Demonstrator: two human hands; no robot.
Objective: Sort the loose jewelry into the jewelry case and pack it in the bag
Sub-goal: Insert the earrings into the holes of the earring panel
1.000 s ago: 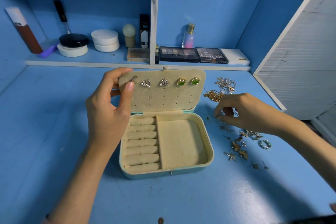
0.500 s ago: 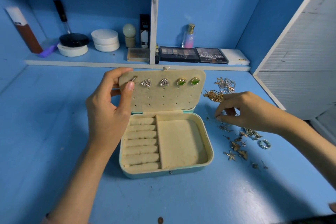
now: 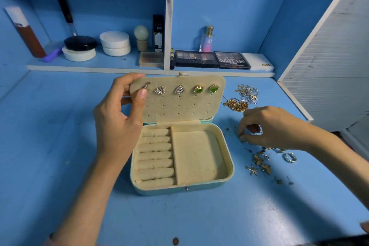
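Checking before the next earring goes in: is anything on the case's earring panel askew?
Yes. The leftmost earring on the earring panel, by the thumb of the left hand, sits tilted on edge, while the other four studs face flat.

Left hand (image 3: 117, 126) raised, thumb and fingers (image 3: 127, 81) pinching — right hand (image 3: 273, 128) low, fingers curled downward.

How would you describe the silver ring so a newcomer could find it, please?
Start at the open case on the table. Right of it lie scattered earrings, with the ring at their right edge. It alone is a round silver band.
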